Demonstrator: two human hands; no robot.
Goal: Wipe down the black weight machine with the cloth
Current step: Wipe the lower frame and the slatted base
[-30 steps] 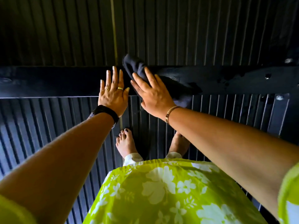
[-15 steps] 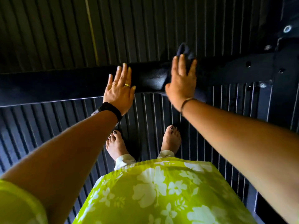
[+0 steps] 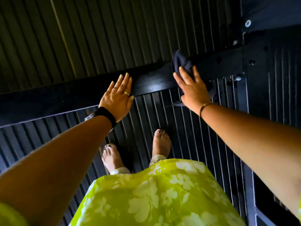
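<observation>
A black horizontal bar of the weight machine (image 3: 68, 93) crosses the view from lower left up to the right. A dark cloth (image 3: 182, 62) is draped over the bar near its right end. My right hand (image 3: 192, 90) presses flat on the cloth with straight fingers, and part of the cloth hangs below the hand. My left hand (image 3: 118, 97) rests flat on the bar to the left of the cloth, fingers straight, with rings and a black wrist strap.
A black upright frame post (image 3: 260, 66) with bolts joins the bar at the right. Ribbed black flooring (image 3: 187, 136) lies under my bare feet (image 3: 161, 144). A ribbed dark surface (image 3: 114, 30) with a yellow line fills the far side.
My right hand has slid the cloth rightwards along the bar towards the upright post. My left hand has stayed flat on the bar. The view has shifted.
</observation>
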